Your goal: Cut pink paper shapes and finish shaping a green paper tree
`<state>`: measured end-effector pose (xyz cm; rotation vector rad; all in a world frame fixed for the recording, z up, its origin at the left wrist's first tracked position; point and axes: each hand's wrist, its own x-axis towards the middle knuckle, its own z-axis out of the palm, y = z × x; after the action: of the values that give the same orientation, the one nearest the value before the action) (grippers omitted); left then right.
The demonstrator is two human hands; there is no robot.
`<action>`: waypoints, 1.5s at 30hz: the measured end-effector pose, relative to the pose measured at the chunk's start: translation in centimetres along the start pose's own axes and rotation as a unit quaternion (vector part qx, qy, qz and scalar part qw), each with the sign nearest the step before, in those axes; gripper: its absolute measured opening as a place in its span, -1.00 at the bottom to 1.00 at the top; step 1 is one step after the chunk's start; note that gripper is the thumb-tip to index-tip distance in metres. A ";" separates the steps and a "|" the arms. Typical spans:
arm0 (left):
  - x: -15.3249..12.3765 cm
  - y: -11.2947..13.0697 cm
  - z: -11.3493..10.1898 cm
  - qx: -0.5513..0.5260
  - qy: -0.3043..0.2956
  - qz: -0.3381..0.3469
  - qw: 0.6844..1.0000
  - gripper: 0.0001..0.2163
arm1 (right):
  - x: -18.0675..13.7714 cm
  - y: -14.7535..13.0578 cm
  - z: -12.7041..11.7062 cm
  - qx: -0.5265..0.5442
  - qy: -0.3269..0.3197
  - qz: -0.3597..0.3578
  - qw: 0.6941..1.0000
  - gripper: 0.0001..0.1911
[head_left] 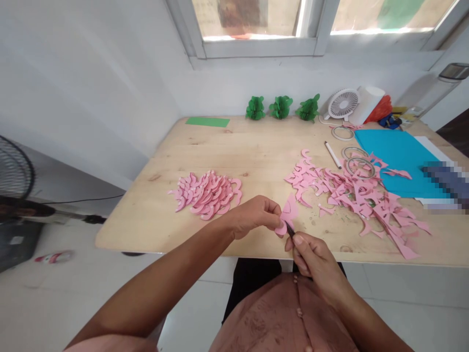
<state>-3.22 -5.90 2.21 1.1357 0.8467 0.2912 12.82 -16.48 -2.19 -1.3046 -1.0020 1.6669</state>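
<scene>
My left hand point(254, 215) pinches a small piece of pink paper point(287, 215) just above the near edge of the wooden table point(146, 215). My right hand point(311, 256) is closed on a dark cutting tool point(289, 230), probably scissors, whose tip meets the pink piece. A neat pile of curved pink cut-outs point(207, 193) lies to the left of my hands. A loose heap of pink scraps point(355, 195) spreads to the right.
Three green paper balls point(281, 107) stand at the back of the table beside a small white fan point(342, 104). A blue sheet point(399, 159), wire rings point(360, 166), a white pen point(332, 154) and a green sheet point(207, 121) lie on the table. A floor fan point(14, 176) stands at left.
</scene>
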 end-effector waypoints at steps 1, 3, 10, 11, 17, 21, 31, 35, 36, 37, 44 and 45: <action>0.0 0.0 0.0 0.001 -0.003 -0.001 1.000 -0.86 | 0.0 0.0 0.0 0.001 -0.001 0.000 1.000 -0.60; 0.0 0.0 0.0 0.003 -0.006 -0.002 1.000 -0.86 | 0.1 0.1 0.0 0.001 -0.001 0.000 1.000 -0.60; 0.1 0.2 0.0 0.003 -0.016 0.004 1.000 -0.86 | 0.1 -0.3 -0.1 -0.003 -0.006 -0.002 1.000 -0.60; 0.1 0.2 0.0 0.002 -0.018 0.006 1.000 -0.85 | 0.1 -0.4 -0.1 -0.002 -0.005 -0.002 1.000 -0.60; 0.2 0.2 -0.1 0.001 -0.023 0.006 1.000 -0.85 | 0.1 -0.4 -0.1 -0.001 0.002 -0.003 1.000 -0.60; 0.3 0.3 -0.1 0.005 -0.023 0.003 1.000 -0.84 | 0.1 -0.4 -0.1 -0.001 0.003 -0.012 1.000 -0.61; -0.5 -0.5 1.1 -0.054 0.090 0.031 0.994 -0.89 | 0.7 0.3 0.0 0.025 0.034 -0.001 0.999 -0.59; -0.7 -1.4 2.4 -0.110 0.148 0.058 0.981 -0.88 | 0.9 0.6 0.1 0.044 0.041 -0.005 0.998 -0.59; -0.6 -1.6 2.7 -0.120 0.166 0.063 0.977 -0.87 | 1.0 0.6 0.1 0.046 0.043 -0.005 0.998 -0.59; -0.5 -1.9 3.0 -0.129 0.182 0.068 0.972 -0.87 | 1.0 0.6 0.2 0.048 0.046 -0.005 0.998 -0.59; 0.0 -3.0 4.7 -0.152 0.268 0.105 0.946 -0.88 | 1.0 0.9 0.4 0.057 0.055 -0.003 0.997 -0.58; 0.1 -3.1 4.9 -0.155 0.276 0.109 0.942 -0.89 | 1.0 0.9 0.4 0.058 0.057 -0.003 0.997 -0.59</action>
<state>-0.28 -10.47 0.20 0.8554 1.1170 0.9279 12.18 -15.94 -3.34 -1.3038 -0.8286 1.6029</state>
